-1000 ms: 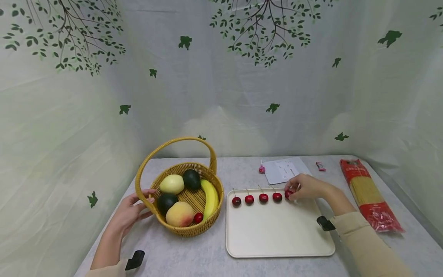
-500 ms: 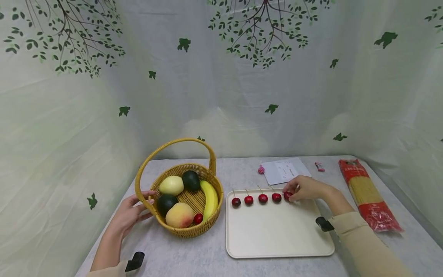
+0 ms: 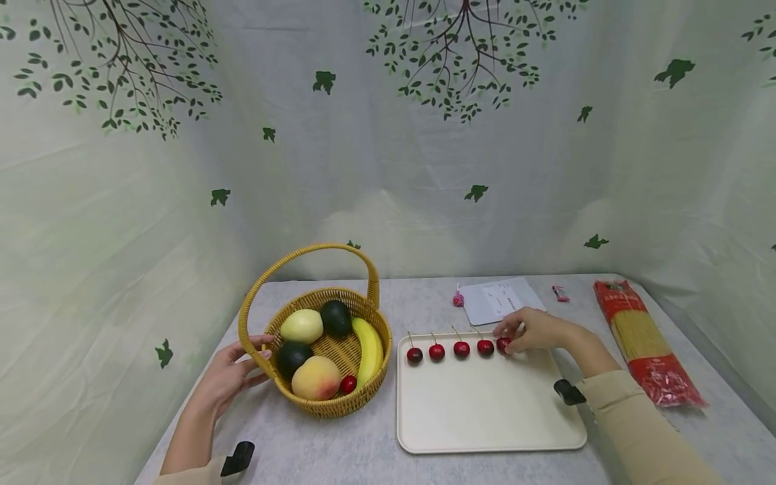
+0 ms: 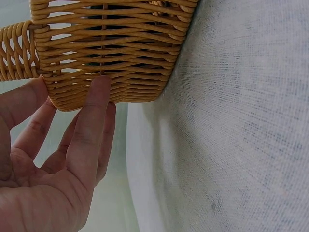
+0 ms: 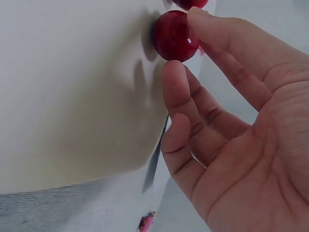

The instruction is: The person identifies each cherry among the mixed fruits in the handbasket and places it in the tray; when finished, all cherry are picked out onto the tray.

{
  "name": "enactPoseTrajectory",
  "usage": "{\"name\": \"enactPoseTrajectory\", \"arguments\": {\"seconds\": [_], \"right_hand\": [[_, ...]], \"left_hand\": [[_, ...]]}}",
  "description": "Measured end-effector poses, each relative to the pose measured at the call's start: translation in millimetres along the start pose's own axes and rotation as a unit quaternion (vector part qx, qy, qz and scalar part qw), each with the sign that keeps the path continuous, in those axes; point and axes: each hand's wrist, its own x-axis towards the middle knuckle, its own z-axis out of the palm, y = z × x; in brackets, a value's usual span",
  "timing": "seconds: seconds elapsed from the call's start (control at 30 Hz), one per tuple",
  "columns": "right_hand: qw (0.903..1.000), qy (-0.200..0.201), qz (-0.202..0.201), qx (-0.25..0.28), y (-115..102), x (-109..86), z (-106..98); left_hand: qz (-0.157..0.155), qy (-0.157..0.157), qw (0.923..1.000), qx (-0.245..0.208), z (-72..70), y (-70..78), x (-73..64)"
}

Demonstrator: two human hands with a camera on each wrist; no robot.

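My right hand (image 3: 536,329) is over the far right part of a cream tray (image 3: 485,417), pinching a red cherry (image 5: 175,36) between thumb and fingers. Left of it, several stemmed cherries (image 3: 461,349) form a row along the tray's far side. My left hand (image 3: 227,377) touches the left side of a yellow wicker basket (image 3: 339,405); in the left wrist view its extended fingers lie against the weave near the handle's base. Inside the basket are a peach (image 3: 316,378), a banana (image 3: 368,350), a pale green fruit (image 3: 301,326), two dark green fruits (image 3: 336,318) and one cherry (image 3: 348,384).
Behind the tray lie a white card (image 3: 500,298) and a pink lollipop (image 3: 458,298). A small wrapped candy (image 3: 560,294) is farther right. A red and yellow pack of noodles (image 3: 649,343) lies along the table's right side. Leaf-printed curtains surround the table.
The right hand and its cherry shift very slightly left, closer to the row. The left hand stays at the basket.
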Motion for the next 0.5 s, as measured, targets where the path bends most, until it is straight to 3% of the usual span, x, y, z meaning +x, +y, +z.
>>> {"name": "enactPoseTrajectory", "arguments": {"seconds": [0.3,0.5], "right_hand": [[0.9999,0.0,0.007,0.007,-5,4.1,-7],[0.9997,0.009,-0.019,-0.015,-22,12.0,-14]], "left_hand": [[-0.003,0.0,1.0,0.004,-0.4,-2.3,1.1],[0.0,0.0,1.0,0.004,-0.3,-3.7,1.5]]}}
